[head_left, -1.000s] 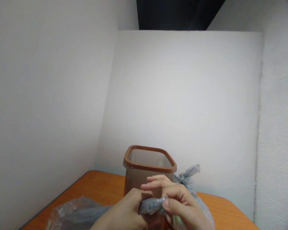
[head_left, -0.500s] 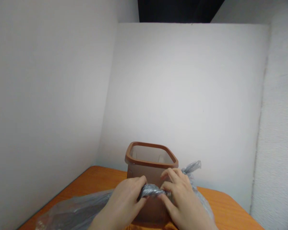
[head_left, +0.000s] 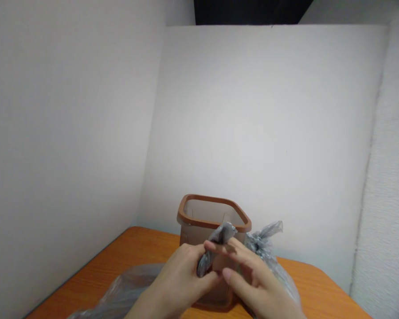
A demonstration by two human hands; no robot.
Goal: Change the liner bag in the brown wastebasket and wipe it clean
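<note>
One grey plastic bag [head_left: 133,283] bunched in the left hand [head_left: 181,277], before a brown bin [head_left: 190,235]

The bag is gripped by the left hand, its gathered plastic squeezed between thumb and fingers. A crumpled end [head_left: 224,232] is held up in front of the bin's near side, while the loose remainder is spread over the desk [head_left: 319,292] on the left, partly hidden by the left arm. The right hand [head_left: 257,277] is held opposite, its index finger laid across the crumpled plastic and its thumb kept close to the left thumb; whether anything is pinched by the right hand cannot be told. The bin, translucent with a solid brown rim [head_left: 199,223], is stood upright just beyond the hands and is partly covered by them. A second grey bag [head_left: 286,279], tied in a knot [head_left: 258,243] at its top, is placed just right of the bin, partly hidden behind the right hand. The desk is enclosed by white walls [head_left: 259,133].
</note>
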